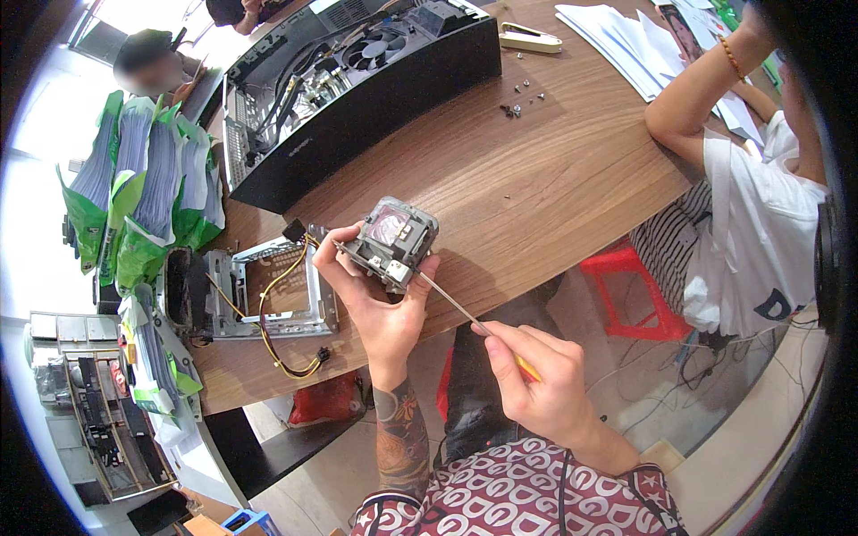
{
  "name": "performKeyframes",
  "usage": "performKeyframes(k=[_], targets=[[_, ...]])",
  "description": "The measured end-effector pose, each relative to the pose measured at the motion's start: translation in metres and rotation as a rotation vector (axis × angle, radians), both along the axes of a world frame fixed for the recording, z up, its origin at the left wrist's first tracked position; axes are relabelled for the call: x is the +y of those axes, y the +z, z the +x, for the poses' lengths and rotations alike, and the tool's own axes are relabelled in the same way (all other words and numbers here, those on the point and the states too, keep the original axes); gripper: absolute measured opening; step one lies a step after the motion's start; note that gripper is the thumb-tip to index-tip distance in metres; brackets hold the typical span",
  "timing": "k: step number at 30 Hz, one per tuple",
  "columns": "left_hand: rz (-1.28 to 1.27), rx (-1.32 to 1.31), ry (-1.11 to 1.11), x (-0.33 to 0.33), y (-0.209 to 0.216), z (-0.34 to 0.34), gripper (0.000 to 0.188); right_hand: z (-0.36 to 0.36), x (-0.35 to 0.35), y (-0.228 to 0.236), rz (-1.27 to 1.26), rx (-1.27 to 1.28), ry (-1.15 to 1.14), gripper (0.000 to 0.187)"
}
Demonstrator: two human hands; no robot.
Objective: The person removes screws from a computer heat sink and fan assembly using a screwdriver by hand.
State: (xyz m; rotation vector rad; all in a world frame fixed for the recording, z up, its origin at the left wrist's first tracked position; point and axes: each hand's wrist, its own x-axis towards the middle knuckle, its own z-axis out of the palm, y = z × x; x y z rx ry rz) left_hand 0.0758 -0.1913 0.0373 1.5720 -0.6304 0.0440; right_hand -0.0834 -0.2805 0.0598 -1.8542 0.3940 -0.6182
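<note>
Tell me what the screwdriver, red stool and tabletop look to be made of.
Screwdriver: shiny shaft, so probably steel; the yellow handle, mostly covered by the right hand, is likely plastic.
Red stool: probably moulded plastic, smooth, uniformly coloured.
Tabletop: smooth brown wood grain; solid wood or laminate, can't tell.

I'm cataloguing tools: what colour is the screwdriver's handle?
The handle is yellow where visible in the head view; the right hand hides most.

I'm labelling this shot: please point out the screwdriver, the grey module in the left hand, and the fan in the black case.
Screwdriver (455, 304), head view: on its metal shaft.
Grey module (399, 241), head view: middle of its housing.
Fan (374, 50), head view: on its hub.
</note>
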Motion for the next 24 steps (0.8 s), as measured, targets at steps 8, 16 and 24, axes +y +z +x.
performKeyframes(k=[8,16,24], targets=[[-0.008,-0.128,0.015,-0.009,-0.003,0.009,0.076,-0.076,-0.034,0.015,0.174,-0.137,-0.556,0.017],[-0.021,-0.139,0.091,0.002,-0.007,0.016,0.075,-0.087,-0.076,-0.004,-0.062,-0.185,-0.554,0.018],[0.001,-0.159,0.101,0.008,-0.009,0.007,0.079,-0.078,-0.089,-0.005,-0.133,-0.165,-0.553,0.018]])
